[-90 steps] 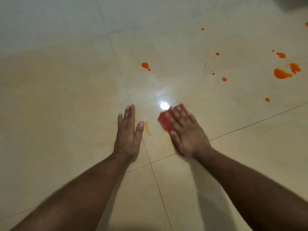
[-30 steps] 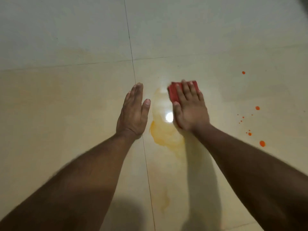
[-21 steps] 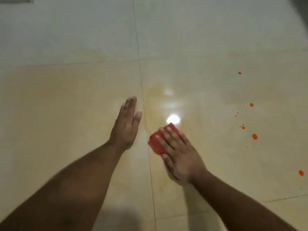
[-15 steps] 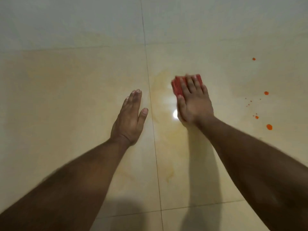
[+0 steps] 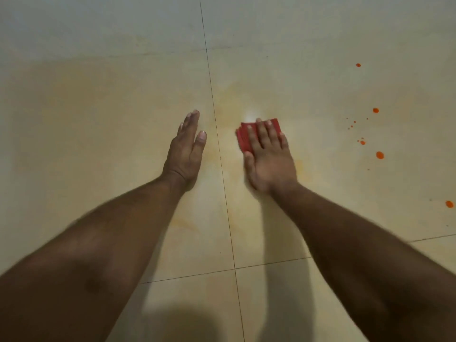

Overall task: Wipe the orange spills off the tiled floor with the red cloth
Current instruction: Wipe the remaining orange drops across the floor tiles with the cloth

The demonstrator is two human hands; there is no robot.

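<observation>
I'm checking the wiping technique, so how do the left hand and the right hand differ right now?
The right hand presses flat on the red cloth, its fingers spread over it; the left hand touches no cloth and holds nothing. The right hand lies right of the grout line, the left hand left of it. The left hand is tipped onto its edge, thumb up. Both have straight fingers, pointing away.

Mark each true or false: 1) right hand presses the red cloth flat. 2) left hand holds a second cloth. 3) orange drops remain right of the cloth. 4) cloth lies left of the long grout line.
1) True: the right hand presses the red cloth with straight fingers.
2) False: the left hand rests bare on the tiled floor.
3) True: orange drops remain there.
4) False: the cloth lies right of the grout line.
</observation>
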